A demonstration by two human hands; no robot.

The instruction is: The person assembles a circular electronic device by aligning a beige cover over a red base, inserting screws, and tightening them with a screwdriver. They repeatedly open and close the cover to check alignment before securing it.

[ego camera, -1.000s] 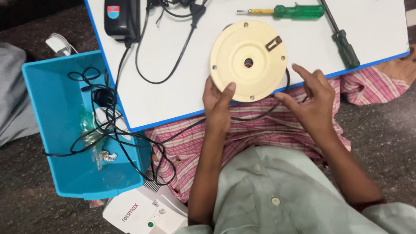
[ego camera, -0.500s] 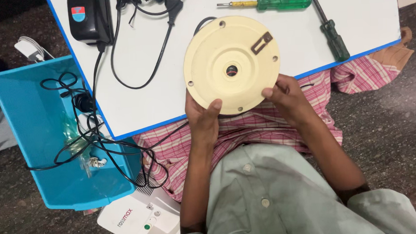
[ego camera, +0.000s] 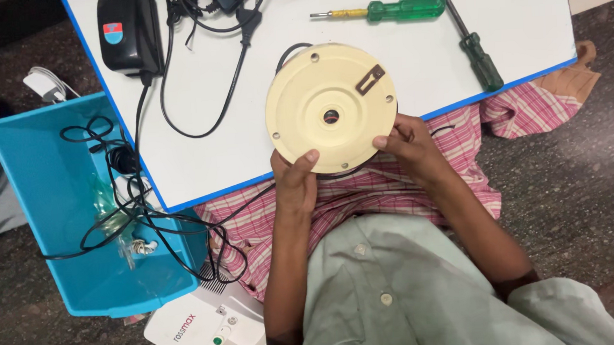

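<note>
A round cream plastic disc (ego camera: pixel 330 108) with a centre hole, small screw holes and a brown metal clip is held up over the near edge of the white table (ego camera: pixel 412 48). My left hand (ego camera: pixel 295 179) grips its lower left rim, thumb on the face. Its lower right rim is pinched by my right hand (ego camera: pixel 405 144). A black cord shows behind the disc's top edge.
Two green-handled screwdrivers (ego camera: pixel 388 10) (ego camera: pixel 474 39) lie on the table's far right. A black adapter (ego camera: pixel 129 33) with cables sits at the far left. A blue bin (ego camera: pixel 78 205) holding wires stands on the floor at left, a white device (ego camera: pixel 203 328) beside it.
Both hands have lifted the disc off the table and tipped its face toward me. It now fills more of the view, nearer the table edge.
</note>
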